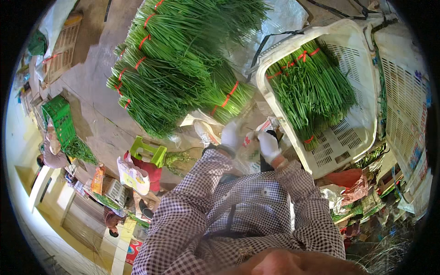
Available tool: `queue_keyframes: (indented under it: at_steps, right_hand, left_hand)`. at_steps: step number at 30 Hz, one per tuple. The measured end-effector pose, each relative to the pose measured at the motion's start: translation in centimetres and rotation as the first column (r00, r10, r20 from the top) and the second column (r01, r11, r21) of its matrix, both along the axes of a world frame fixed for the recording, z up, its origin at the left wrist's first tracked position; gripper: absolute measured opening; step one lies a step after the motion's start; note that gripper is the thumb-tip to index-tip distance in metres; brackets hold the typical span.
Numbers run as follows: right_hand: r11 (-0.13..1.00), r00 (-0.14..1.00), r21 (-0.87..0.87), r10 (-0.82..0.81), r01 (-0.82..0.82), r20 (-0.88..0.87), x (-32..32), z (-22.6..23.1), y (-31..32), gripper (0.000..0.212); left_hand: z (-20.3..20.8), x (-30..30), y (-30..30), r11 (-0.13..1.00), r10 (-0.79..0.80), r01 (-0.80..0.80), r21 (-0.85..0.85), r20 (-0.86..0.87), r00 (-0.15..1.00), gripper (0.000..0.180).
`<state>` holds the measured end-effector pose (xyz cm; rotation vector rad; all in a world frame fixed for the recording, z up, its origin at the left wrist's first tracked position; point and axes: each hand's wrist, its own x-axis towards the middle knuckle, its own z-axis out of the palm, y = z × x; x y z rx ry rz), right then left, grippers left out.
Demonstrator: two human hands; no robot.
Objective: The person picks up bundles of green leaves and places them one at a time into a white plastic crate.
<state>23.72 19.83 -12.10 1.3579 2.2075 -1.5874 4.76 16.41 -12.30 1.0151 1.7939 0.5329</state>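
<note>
1. Green bundles (pixel 169 68) piled ahead, left: I'd likely do best supporting stems near the red ties (pixel 230 94), squeezing lightly.
2. My left hand (pixel 230 134), white-gloved: blurred; can't tell finger state.
3. My right hand (pixel 269 146), white-gloved, near crate: can't tell either.
4. White crate (pixel 341 140): crated bundles (pixel 316 87) look slim-stemmed, deep green, red-tied.

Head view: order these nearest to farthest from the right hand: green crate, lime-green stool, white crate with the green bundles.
From the right hand:
1. White crate, immediately right.
2. Lime-green stool, left, past the left hand.
3. Green crate, far left.
</note>
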Motion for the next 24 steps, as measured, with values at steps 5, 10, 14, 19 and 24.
queue_keyframes:
  at_steps: [5,10,14,19,24]
  right_hand:
    - [0.998,0.924,0.056,0.01,-0.035,0.382,-11.9,-13.9,6.8,0.083]
    - [0.972,0.856,0.016,0.198,-0.233,0.478,-19.7,-20.1,8.0,0.113]
    - [0.956,0.863,0.114,0.189,-0.271,0.468,-16.5,-19.8,8.2,0.085]
    - [0.854,0.98,-0.52,0.102,0.002,0.172,-8.9,-11.3,3.5,0.053]
    - [0.401,0.967,-0.916,-0.234,0.002,-0.1,-7.6,5.5,0.8,0.055]
  left_hand:
    - [-2.7,-3.7,-2.9,0.831,0.359,-0.23,-0.506,0.172,0.917,0.029]
    - [-13.7,-5.6,-13.1,0.67,0.695,-0.481,-0.566,0.25,0.674,0.035]
    - [-14.3,-5.4,-12.3,0.425,0.904,-0.512,-0.747,0.325,0.277,0.032]
    - [-6.7,-6.4,-5.1,0.401,0.913,-0.257,-0.879,0.36,0.193,0.062]
    - [1.4,-7.4,-2.9,0.451,0.781,-0.201,-0.87,0.494,-0.383,0.051]
